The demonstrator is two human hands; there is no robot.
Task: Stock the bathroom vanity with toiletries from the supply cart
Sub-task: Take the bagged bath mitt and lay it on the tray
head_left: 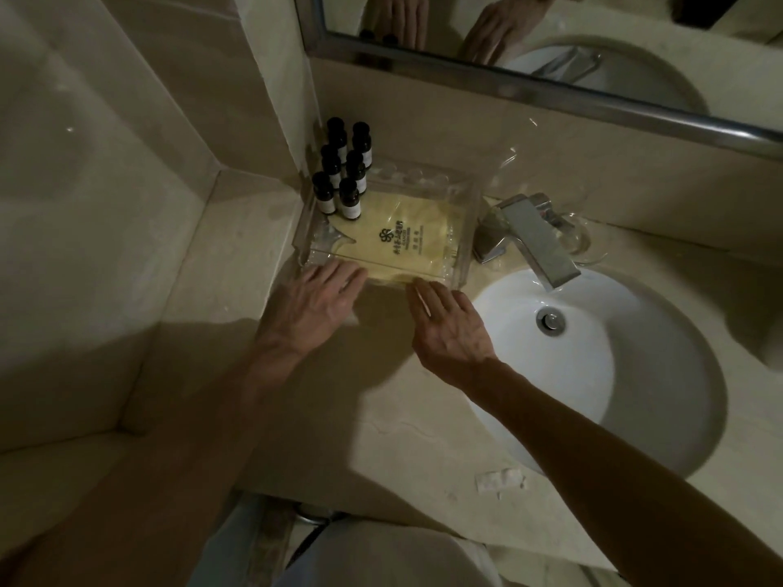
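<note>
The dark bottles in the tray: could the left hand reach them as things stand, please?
Probably yes. The left hand rests at the front edge of the clear tray, and the bottles stand in its back-left corner; only the flat yellow packet lies between, nothing tall.

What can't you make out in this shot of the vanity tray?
All in the head view:
- Labels on the six dark bottles: too small and dim to read.
- Print on the yellow packet: blurred.
- The glass: partly hidden behind the faucet.
- The mirror: cut off by the top edge.
- The supply cart: out of frame.
</note>
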